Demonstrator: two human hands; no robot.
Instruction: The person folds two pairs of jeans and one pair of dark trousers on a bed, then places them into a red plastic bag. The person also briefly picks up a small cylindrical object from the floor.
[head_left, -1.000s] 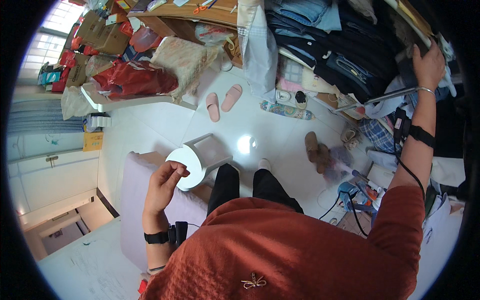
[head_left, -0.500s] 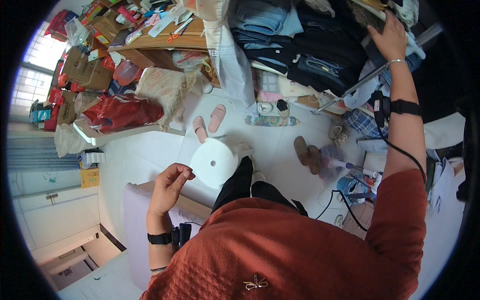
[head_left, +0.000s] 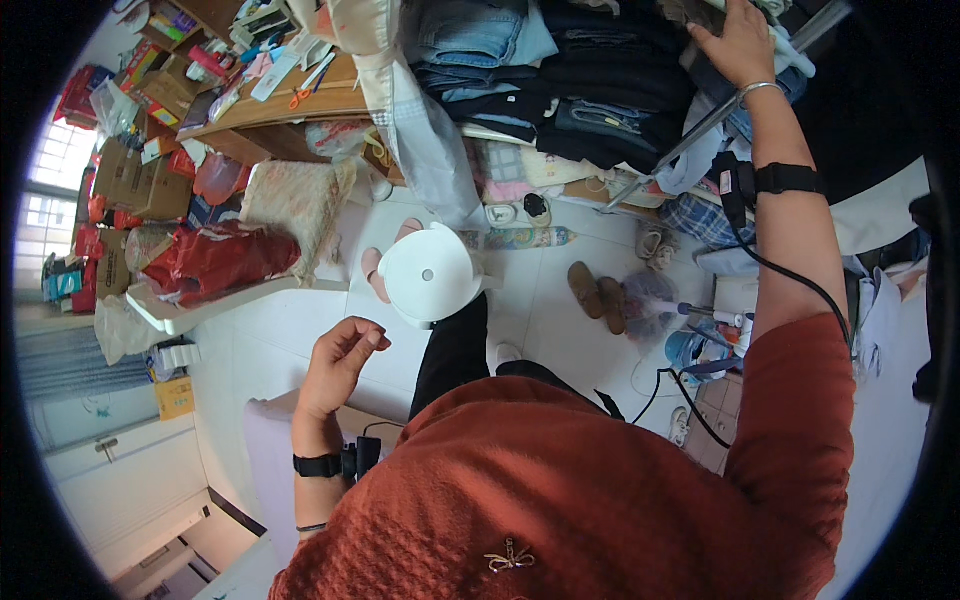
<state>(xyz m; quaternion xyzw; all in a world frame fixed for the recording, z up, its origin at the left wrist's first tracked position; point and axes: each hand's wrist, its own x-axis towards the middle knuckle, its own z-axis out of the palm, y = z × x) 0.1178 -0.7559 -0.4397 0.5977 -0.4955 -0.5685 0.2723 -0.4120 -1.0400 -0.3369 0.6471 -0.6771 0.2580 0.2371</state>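
My right hand (head_left: 742, 50) reaches to the upper right, thumb and fingers apart, over clothes on the rack. A light-coloured garment (head_left: 790, 55) lies beside it, next to a metal rail (head_left: 735, 105). Left of it are folded dark trousers (head_left: 620, 75) and folded blue jeans (head_left: 465, 38). My left hand (head_left: 343, 362) hangs in the air at the lower left, its fingers curled and thumb tip against them. Whether anything small is pinched there, I cannot make out. Beyond it stands a round white stool (head_left: 430, 290) with a hole in its top.
Pink slippers (head_left: 373, 272) show behind the stool, and brown slippers (head_left: 598, 298) lie right of it. A desk (head_left: 300, 85) holds scissors (head_left: 300, 98) and clutter. Cardboard boxes (head_left: 145, 180) and a red bag (head_left: 225, 262) fill the left. A black cable (head_left: 790, 275) runs from my right forearm.
My view has shifted, so the room's things sit further left and the stool now covers more of the pink slippers. My right hand has moved slightly up and left; my left hand keeps its curl.
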